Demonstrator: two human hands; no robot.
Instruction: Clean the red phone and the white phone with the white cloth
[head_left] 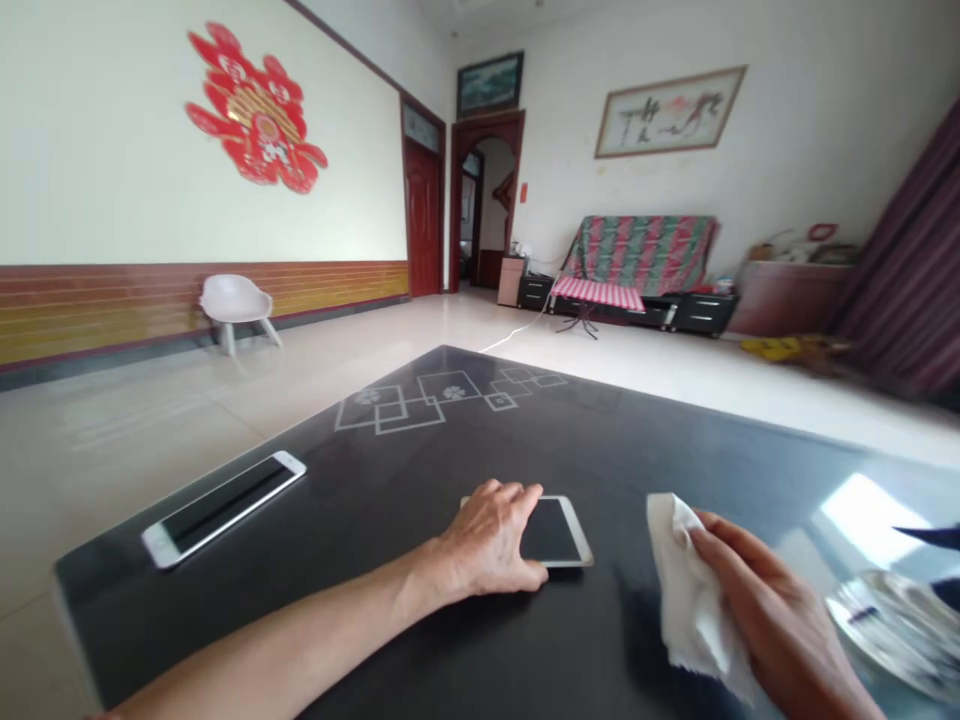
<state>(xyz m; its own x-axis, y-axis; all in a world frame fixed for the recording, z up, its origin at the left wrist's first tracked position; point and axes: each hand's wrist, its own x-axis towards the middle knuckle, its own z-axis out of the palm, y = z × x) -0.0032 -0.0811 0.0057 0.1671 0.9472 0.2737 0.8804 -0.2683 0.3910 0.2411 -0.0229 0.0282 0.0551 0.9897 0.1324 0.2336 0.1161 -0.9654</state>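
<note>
Phone [553, 530] within wide grip of left hand [493, 540] — white cloth [681, 590] in pinched right hand [772, 605]

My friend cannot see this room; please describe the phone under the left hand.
Find the black table, then the left hand reaching over it. This hand grasps a white-framed phone, screen up. Unlike the untouched phone farther left, it is partly covered.

Light: bright, diffuse, daylight-toned. Glare: one white patch on the black table [360, 500], far right; soft sheen across the floor [337, 350]. Shade: dark smudge beside the white cloth [691, 590]; dim curtain [907, 270] at right edge. Blur: clear dish [892, 635] smeared, right hand [780, 610] softened; left hand [491, 540] crisper. Distortion: wide-angle, edges stretched, verticals leaning.
</note>
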